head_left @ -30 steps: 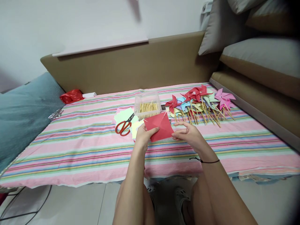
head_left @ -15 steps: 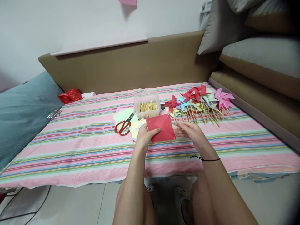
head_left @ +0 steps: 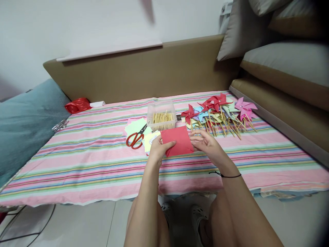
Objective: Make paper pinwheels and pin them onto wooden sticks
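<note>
My left hand (head_left: 159, 146) grips a square sheet of red paper (head_left: 177, 139) by its left side, thumb on top and fingers underneath. Short slits show near its corners. At the paper's right edge is my right hand (head_left: 204, 141), its fingers apart and slightly bent; whether the fingertips touch the edge I cannot tell. Just beyond the paper stands a clear plastic box (head_left: 161, 106) of thin wooden sticks (head_left: 163, 117). Red-handled scissors (head_left: 136, 138) lie left of my left hand on light green paper sheets (head_left: 135, 127), near yellow paper (head_left: 148, 141).
Several finished paper pinwheels (head_left: 216, 103) on sticks lie in a heap at the right. A striped cloth (head_left: 84, 157) covers the sofa seat. A red plastic bag (head_left: 77, 105) lies at the far left, by a blue cushion (head_left: 28, 120). Grey and brown cushions (head_left: 288, 65) are stacked at the right.
My right hand's fingers have spread and shifted slightly left, closer to the paper's right edge. My left hand keeps its hold on the red paper.
</note>
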The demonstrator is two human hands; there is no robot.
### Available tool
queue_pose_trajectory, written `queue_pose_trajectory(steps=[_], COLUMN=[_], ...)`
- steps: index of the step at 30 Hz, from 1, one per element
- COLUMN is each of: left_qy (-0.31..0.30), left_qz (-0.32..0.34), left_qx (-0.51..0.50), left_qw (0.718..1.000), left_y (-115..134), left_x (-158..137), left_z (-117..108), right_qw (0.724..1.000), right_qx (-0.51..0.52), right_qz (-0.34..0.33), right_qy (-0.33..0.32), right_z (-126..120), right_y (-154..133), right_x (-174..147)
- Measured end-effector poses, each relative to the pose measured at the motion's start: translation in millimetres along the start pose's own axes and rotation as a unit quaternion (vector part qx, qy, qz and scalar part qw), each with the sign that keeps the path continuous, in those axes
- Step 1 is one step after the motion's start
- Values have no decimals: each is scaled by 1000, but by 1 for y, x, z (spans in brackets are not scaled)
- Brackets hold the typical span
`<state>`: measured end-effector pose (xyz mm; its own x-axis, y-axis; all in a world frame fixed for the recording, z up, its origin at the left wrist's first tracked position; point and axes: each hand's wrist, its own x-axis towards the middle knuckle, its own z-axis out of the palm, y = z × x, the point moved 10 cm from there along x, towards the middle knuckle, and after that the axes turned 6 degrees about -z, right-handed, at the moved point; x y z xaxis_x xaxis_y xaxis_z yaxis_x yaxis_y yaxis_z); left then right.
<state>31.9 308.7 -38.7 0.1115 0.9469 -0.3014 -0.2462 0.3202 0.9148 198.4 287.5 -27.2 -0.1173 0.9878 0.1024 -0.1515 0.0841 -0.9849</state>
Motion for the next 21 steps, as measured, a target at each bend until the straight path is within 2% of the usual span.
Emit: queue_pose_trajectory(steps=[3,6,16,21], left_qy=[-4,-14,-41,-64], left_qz=[4,1,4,-4], left_qx=[-4,6,25,24], left_qw=[1000,1000,999,998], left_y=[1,0,-3,-3], left_x=[0,0,-2,-4], left_z=[0,3,12,18], right_qw=[999,999,995,991], right_qx=[-31,-26,-37,-52], right_qz=[0,27,-2,-31], right_qy=[-30,-25,91,120], right_z=[5,7,-2,-5], right_y=[-1,4,8,1], right_x=[-2,-2,4,4])
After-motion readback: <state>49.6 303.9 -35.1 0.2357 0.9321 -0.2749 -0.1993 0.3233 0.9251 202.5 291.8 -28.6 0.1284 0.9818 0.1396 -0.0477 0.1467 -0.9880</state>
